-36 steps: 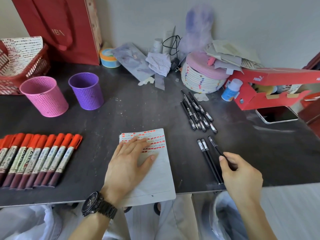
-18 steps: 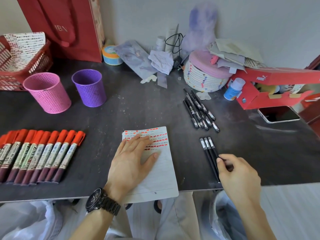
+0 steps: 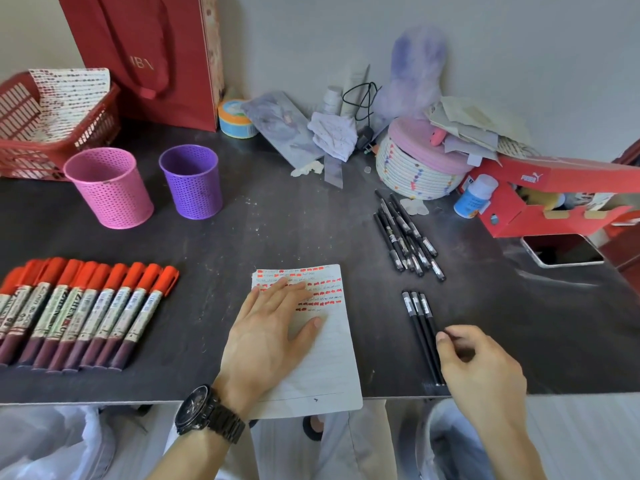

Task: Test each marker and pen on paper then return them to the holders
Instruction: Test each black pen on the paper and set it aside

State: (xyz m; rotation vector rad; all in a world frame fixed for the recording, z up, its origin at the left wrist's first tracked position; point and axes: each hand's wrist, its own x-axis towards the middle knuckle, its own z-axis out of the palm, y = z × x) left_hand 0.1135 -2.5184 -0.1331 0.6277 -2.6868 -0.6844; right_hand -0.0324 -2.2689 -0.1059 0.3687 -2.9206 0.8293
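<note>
A lined paper sheet (image 3: 325, 362) with rows of red test marks lies at the table's front edge. My left hand (image 3: 266, 337) presses flat on it with straight fingers. Three black pens (image 3: 417, 313) lie side by side to the right of the sheet. My right hand (image 3: 481, 368) hovers at their near ends with loosely curled fingers; the thumb tip touches the rightmost pen and nothing is gripped. A further cluster of several black pens (image 3: 405, 233) lies behind them. Several red-capped markers (image 3: 86, 306) lie in a row at the left. A pink holder (image 3: 110, 188) and a purple holder (image 3: 192, 181) stand empty.
A red basket (image 3: 31, 157) and a red paper bag (image 3: 149, 57) stand at the back left. A woven box with a pink lid (image 3: 419, 168), a red shoe box (image 3: 554, 195), a small bottle (image 3: 474, 199) and a phone (image 3: 561, 251) crowd the back right.
My right hand laid the third black pen beside the other two, lined it up and let go of it. My left hand stayed flat on the paper.
</note>
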